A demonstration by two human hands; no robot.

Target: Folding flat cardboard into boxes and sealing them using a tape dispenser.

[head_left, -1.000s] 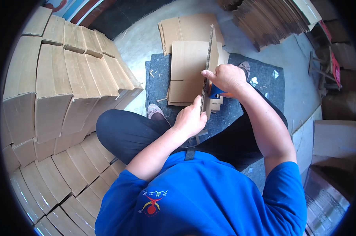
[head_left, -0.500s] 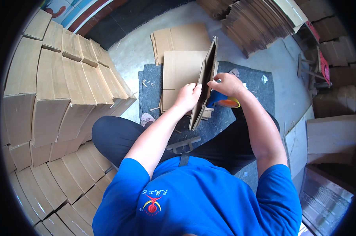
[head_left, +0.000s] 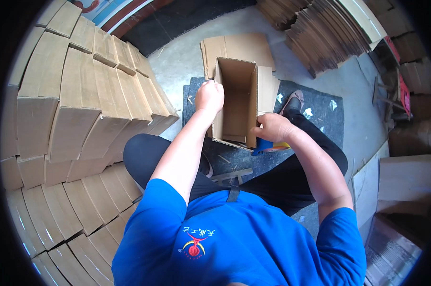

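Observation:
An opened-out brown cardboard box (head_left: 235,102) stands over a dark mat (head_left: 320,107) in front of me. My left hand (head_left: 209,96) grips its left wall near the top edge. Fingers of my right hand (head_left: 271,127) are closed on its right wall. A blue and yellow tape roll (head_left: 269,146) shows just under my right hand. Behind the box, flat cardboard blanks (head_left: 244,47) lie on the mat's far edge.
Rows of finished cardboard boxes (head_left: 82,95) are stacked along my left side. Piles of flat cardboard (head_left: 320,28) lie at the back right, more boxes (head_left: 406,176) at the right. My legs in dark trousers (head_left: 144,157) spread over the mat.
The flat folded blank that stood on edge between my hands has been pulled open into a rectangular box; my left hand moved up and left to its left wall.

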